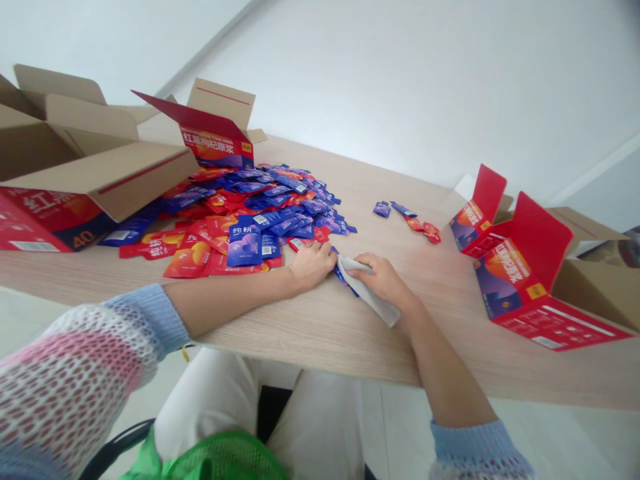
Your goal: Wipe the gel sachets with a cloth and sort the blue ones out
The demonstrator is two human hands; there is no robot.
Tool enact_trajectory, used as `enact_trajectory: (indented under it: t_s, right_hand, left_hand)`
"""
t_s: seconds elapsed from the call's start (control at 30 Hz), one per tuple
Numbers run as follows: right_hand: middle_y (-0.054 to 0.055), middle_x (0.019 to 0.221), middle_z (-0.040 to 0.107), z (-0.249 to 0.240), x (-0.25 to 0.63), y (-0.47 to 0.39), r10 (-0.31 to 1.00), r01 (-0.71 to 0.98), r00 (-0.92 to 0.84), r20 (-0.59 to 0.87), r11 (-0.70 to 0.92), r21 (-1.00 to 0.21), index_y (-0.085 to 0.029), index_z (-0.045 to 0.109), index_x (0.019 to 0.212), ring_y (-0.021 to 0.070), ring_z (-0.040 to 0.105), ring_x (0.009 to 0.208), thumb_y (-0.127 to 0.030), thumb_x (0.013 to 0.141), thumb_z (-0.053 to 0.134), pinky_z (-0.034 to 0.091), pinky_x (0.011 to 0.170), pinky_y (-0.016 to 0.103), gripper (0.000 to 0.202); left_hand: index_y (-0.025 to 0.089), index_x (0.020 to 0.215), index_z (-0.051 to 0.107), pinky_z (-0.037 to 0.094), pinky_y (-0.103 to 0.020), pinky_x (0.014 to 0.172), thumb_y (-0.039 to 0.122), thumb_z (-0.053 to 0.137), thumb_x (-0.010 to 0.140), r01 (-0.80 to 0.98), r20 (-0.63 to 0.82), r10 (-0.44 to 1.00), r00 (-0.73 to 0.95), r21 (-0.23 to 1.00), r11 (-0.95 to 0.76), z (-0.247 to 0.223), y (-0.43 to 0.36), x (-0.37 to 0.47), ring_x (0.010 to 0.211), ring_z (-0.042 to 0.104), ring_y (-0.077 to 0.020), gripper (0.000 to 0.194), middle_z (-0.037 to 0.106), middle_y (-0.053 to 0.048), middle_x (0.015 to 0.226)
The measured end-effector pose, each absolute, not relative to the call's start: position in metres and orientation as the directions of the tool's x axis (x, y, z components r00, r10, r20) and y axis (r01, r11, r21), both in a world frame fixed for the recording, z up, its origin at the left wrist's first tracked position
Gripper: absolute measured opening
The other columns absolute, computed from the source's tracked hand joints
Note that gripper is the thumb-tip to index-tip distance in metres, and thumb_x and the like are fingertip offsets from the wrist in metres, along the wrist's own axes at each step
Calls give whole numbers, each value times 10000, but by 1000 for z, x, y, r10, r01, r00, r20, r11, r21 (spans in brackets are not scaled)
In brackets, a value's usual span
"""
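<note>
My right hand [379, 277] is closed around a white cloth [373, 298], which lies over part of a blue sachet [345, 281] on the wooden table [300, 327]. Just left of it, my left hand [314, 267] has its fingers together at the upper end of that sachet. Beyond and left of my left hand spreads a large pile of blue sachets [245, 245] and red sachets [187, 259], some of them overlapping its fingers' surroundings. How much of the blue sachet is under the cloth is hidden.
Open red cartons stand at the left [50, 217], behind the pile [217, 143], and at the right [520, 280], with a smaller one [475, 223] behind that. A few loose blue [382, 209] and red sachets [431, 232] lie toward the back right.
</note>
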State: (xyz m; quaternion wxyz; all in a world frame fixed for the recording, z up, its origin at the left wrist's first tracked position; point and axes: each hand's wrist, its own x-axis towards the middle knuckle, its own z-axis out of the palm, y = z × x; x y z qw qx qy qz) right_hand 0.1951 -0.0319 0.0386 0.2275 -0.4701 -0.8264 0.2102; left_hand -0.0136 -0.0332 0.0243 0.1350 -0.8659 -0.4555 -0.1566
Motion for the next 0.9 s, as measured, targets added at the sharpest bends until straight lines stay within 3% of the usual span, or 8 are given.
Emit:
enact_trajectory:
  t_s: [0.1, 0.2, 0.4, 0.57, 0.67, 0.77, 0.83, 0.9]
  right_hand:
    - [56, 1046, 702, 42, 207, -32, 851, 666, -517, 97, 471, -578, -201, 726, 962, 234, 620, 986, -345, 783, 659, 428, 900, 323, 239]
    - [66, 1060, 703, 36, 212, -26, 880, 698, -460, 119, 442, -564, -197, 727, 992, 239, 620, 1000, -363, 785, 646, 425, 916, 333, 277]
    - [93, 1100, 688, 27, 224, -12, 914, 743, -373, 160, 397, -540, -162, 698, 1043, 246, 609, 1022, -409, 826, 571, 427, 913, 335, 353]
    - [93, 1095, 688, 24, 231, -10, 922, 750, -349, 168, 383, -539, -167, 692, 1043, 261, 611, 1020, -447, 824, 560, 431, 914, 351, 379]
    - [87, 1081, 691, 22, 231, -9, 924, 748, -349, 158, 376, -547, -177, 693, 1034, 265, 614, 1015, -461, 824, 555, 436, 912, 357, 379]
    - [87, 1071, 691, 22, 230, -9, 927, 749, -345, 146, 366, -552, -177, 689, 1018, 265, 617, 1002, -468, 824, 554, 445, 900, 360, 375]
    - [89, 1074, 690, 22, 230, -9, 927, 752, -346, 144, 366, -548, -180, 688, 1016, 268, 617, 1006, -471, 824, 551, 447, 903, 364, 375]
    - [91, 1080, 688, 22, 230, -9, 928, 760, -341, 150, 366, -537, -183, 687, 1021, 270, 614, 1018, -474, 822, 545, 443, 915, 367, 380]
  left_hand:
    - [120, 1040, 668, 423, -428, 957, 116, 414, 917, 822, 488, 690, 534, -111, -558, 30, -26, -20, 906, 604, -226, 283, 642, -134, 937]
    - [155, 1031, 684, 328, -458, 1068, 134, 430, 918, 847, 552, 670, 496, -136, -514, 45, -20, -29, 913, 594, -211, 279, 652, -102, 927]
    - [151, 708, 715, 102, -636, 1107, 40, 465, 811, 992, 636, 770, 50, 57, -112, 91, -1, -69, 859, 609, -239, 293, 629, -71, 735]
    - [178, 695, 722, -16, -626, 1113, 26, 455, 771, 990, 648, 759, -66, 136, -30, 95, 13, -121, 839, 624, -249, 317, 593, -50, 646]
    - [157, 887, 737, -16, -608, 1105, 14, 426, 786, 987, 636, 758, -143, 146, 64, 89, 15, -135, 828, 629, -244, 357, 597, -53, 618]
    - [185, 1138, 659, 55, -597, 1093, 19, 374, 833, 988, 713, 686, -144, 63, 142, 87, 16, -138, 838, 612, -220, 449, 625, -37, 641]
    - [214, 1080, 663, 110, -575, 1090, 52, 388, 858, 993, 749, 659, -74, -4, 116, 87, 17, -140, 852, 589, -209, 389, 644, -33, 677]
    - [211, 891, 684, 157, -546, 1084, 105, 427, 876, 997, 758, 653, 8, -55, 52, 86, 18, -143, 861, 567, -202, 278, 661, -41, 727]
